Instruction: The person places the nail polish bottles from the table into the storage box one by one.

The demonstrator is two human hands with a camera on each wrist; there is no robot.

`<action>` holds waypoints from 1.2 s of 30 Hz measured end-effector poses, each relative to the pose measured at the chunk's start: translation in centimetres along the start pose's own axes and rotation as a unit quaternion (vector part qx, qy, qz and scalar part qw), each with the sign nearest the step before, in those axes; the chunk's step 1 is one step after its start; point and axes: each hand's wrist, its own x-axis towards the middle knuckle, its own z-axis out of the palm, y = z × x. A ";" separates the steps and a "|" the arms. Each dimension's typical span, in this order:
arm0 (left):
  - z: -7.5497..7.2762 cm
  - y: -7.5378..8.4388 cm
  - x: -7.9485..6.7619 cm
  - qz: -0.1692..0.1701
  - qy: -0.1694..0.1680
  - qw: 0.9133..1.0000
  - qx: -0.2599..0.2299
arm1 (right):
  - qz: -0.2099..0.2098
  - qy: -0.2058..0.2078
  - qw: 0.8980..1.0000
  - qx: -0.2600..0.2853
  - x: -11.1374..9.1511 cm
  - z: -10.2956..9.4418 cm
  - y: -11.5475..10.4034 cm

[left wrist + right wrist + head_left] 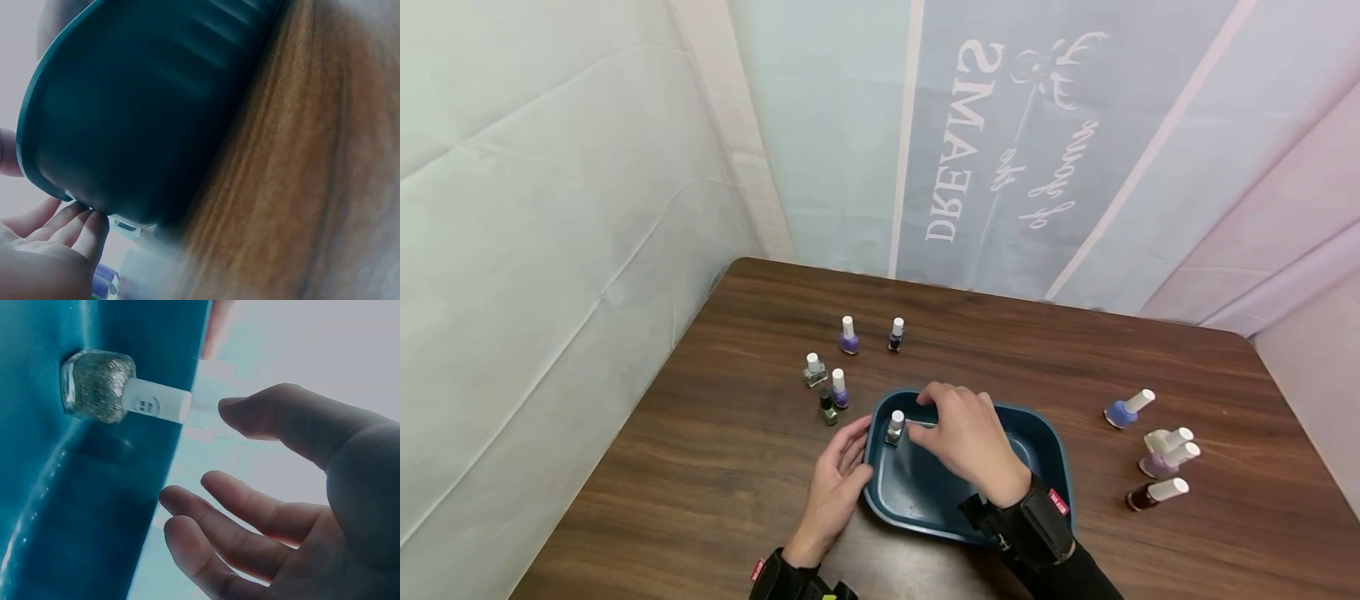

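Observation:
A nail polish bottle [100, 386] with silver glitter and a white cap stands in the far left corner of the dark teal tray [925, 527]. My right hand [962, 437] is over the tray beside this bottle. In the right wrist view its thumb and fingers [190, 547] are spread apart near the white cap, with nothing between them. My left hand [841, 477] is at the tray's left side. Its extended fingers [92, 234] touch the outer wall just under the rim, and the thumb lies by the rim.
Left of and behind the tray stand several nail polish bottles, among them a purple one [849, 340], a dark one [896, 337], a clear glittery one [814, 373] and a black-capped green one [827, 408]. At right are blue [1122, 413], lilac [1159, 464] and dark red [1142, 497] bottles.

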 end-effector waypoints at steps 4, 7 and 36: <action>0.0 -0.1 0.0 0.001 0.002 1.000 -0.003 | 0.006 0.001 1.000 0.022 -0.5 -0.7 0.2; 0.1 -0.1 0.0 0.005 0.002 1.000 -0.004 | 0.011 0.005 0.999 0.035 -1.0 -1.4 0.5; 0.3 0.2 -0.3 0.001 0.010 1.000 0.019 | 0.087 0.167 0.978 0.089 -7.4 -5.9 6.1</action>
